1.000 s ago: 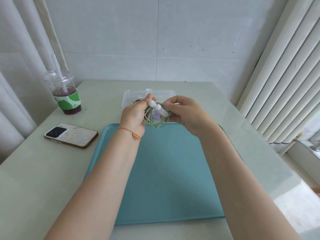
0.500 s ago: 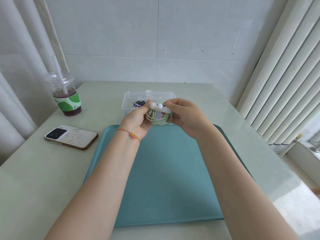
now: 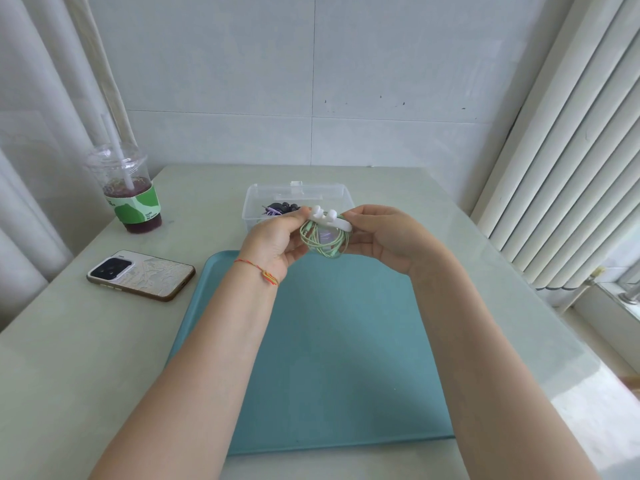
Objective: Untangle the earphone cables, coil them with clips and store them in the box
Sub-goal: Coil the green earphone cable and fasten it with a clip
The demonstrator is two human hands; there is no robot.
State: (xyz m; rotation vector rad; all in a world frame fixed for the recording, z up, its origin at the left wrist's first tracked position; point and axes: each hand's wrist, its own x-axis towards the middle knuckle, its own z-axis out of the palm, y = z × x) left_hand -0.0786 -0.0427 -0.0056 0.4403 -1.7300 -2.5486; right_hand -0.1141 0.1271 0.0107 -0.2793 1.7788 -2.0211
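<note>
Head: both hands [image 3: 277, 240] [image 3: 384, 237] pinch clip [image 3: 329, 220] on green cable coil [image 3: 323, 242].

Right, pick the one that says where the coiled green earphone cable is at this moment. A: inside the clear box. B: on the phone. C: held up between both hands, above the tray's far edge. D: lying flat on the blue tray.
C: the left hand and right hand pinch the white clip from which the green cable coil hangs, above the blue tray and in front of the clear box.

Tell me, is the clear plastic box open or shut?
Open. The clear plastic box has no lid on top, and dark and purple earphones show inside over its rim.
</note>
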